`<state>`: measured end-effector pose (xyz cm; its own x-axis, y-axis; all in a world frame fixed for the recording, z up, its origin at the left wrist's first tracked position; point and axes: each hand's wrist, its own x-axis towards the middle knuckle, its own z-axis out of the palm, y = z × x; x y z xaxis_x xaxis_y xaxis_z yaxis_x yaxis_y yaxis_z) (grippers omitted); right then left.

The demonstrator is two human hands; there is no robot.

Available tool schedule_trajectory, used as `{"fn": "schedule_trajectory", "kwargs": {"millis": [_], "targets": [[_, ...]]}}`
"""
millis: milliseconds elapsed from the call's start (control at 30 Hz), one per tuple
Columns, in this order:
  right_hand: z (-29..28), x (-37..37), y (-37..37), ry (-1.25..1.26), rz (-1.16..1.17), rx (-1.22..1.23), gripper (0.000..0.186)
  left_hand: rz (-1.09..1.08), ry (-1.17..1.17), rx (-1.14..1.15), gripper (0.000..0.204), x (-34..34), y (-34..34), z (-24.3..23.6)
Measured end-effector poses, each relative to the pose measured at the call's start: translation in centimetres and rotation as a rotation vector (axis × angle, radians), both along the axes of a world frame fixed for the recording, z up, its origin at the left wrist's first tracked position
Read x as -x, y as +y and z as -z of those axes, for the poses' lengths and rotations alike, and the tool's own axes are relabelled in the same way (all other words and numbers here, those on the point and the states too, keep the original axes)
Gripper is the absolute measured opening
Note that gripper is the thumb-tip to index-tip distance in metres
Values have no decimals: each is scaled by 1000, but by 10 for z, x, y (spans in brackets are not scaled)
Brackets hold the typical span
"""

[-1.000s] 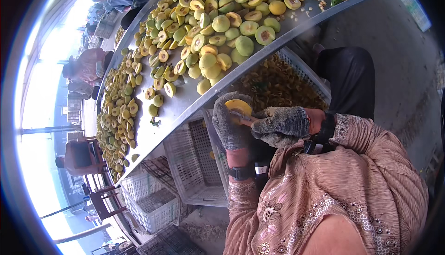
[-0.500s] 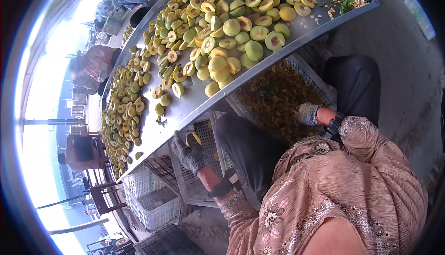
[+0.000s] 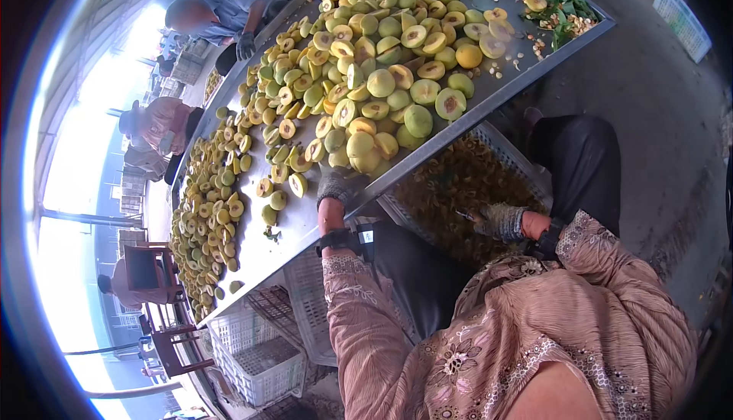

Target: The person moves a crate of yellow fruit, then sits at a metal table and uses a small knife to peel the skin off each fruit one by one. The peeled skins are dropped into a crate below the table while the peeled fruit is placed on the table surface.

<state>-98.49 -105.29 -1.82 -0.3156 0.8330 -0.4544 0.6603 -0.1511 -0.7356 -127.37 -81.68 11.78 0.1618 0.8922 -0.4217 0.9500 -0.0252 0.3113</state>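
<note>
Your left hand (image 3: 339, 185) has moved from the plastic crate (image 3: 311, 305) to the tabletop (image 3: 296, 212), mid-frame, so it's beside the halved fruit (image 3: 345, 112), upper centre; I can't tell its grip. Your right hand (image 3: 502, 222), right of centre, grasps a slim knife (image 3: 464, 214).

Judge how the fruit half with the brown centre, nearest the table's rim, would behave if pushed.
The fruit half would probably rock or slide rather than roll far, having one flat cut face. It likely keeps its shape, as its outline looks full and round. Its bare flesh might bruise or feel slippery.
</note>
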Motion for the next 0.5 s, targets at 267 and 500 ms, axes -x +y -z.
{"fn": "schedule_trajectory", "kwargs": {"millis": [267,500], "targets": [[-56,1,-1,56,14,-18,47,-597,-885,-195,48,15,-32,1],[-141,12,-11,503,281,180,32,-488,-2061,163,48,-2,-109,-10]]}}
